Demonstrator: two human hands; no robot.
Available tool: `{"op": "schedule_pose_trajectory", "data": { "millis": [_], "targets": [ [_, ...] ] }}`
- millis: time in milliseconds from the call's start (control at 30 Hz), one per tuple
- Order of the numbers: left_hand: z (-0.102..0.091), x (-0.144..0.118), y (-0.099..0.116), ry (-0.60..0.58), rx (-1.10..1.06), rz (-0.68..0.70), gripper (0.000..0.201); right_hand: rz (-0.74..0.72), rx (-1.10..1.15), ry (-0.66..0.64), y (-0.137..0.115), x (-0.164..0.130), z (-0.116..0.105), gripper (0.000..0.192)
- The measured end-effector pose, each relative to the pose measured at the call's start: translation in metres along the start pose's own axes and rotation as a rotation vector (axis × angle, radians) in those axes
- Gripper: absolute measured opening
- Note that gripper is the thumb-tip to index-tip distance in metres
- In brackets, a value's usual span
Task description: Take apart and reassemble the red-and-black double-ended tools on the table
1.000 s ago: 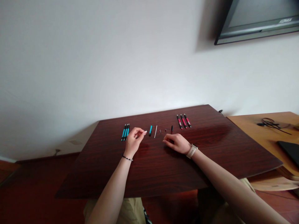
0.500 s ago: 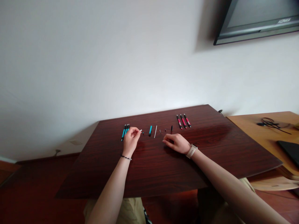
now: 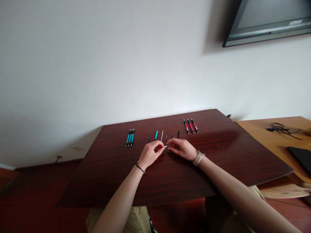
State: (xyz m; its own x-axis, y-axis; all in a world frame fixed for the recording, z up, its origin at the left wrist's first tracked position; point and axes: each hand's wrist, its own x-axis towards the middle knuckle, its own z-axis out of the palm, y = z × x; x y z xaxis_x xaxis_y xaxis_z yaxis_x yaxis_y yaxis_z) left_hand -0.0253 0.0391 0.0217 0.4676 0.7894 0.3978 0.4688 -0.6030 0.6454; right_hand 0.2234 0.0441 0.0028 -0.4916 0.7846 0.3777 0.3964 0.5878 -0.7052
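My left hand [image 3: 151, 154] pinches a small white pen part [image 3: 165, 146] between thumb and fingers, its tip reaching toward my right hand [image 3: 182, 149]. The right hand rests on the dark wooden table [image 3: 218, 155], fingers curled, close to the white part. Just beyond the hands lie loose pen parts: a tiny black piece [image 3: 149, 139], a teal barrel [image 3: 156, 135], a thin white refill [image 3: 161, 136], small dark bits [image 3: 172, 135] and a black cap [image 3: 178, 133]. Three teal pens [image 3: 130, 137] lie at the left, three red pens [image 3: 190, 126] at the right.
A lighter wooden desk [image 3: 267, 136] adjoins at the right, with black cables [image 3: 282, 128] and a dark flat device [image 3: 302, 156]. A wall-mounted screen [image 3: 267, 19] hangs at the upper right. A white wall stands behind the table.
My left hand has moved from beside the teal pens rightward and toward me, carrying the small white part to my right hand. A tiny black piece now lies where the left hand was.
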Motion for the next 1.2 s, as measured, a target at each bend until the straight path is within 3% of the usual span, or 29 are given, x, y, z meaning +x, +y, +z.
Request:
{"op": "schedule_pose_trajectory", "data": {
  "millis": [467,567,700,867,1200],
  "targets": [
    [0.008,0.0,0.0,-0.075,0.021,-0.003,0.008,-0.038,-0.011,0.012,-0.005,0.0,-0.001,0.017],
    [0.007,0.001,-0.005,0.0,0.113,0.004,0.007,-0.024,-0.033,0.067,-0.005,0.0,-0.002,0.018],
    [0.003,0.006,-0.019,0.164,0.394,-0.05,0.016,0.017,-0.061,0.163,-0.005,-0.001,-0.002,0.018],
    [0.003,0.009,-0.035,0.111,0.607,-0.077,0.021,0.029,-0.081,0.2,-0.002,-0.001,-0.002,0.019],
    [0.006,0.002,-0.031,0.171,0.649,-0.152,0.012,0.051,-0.07,0.236,-0.004,-0.001,-0.005,0.023]
  ]
}}
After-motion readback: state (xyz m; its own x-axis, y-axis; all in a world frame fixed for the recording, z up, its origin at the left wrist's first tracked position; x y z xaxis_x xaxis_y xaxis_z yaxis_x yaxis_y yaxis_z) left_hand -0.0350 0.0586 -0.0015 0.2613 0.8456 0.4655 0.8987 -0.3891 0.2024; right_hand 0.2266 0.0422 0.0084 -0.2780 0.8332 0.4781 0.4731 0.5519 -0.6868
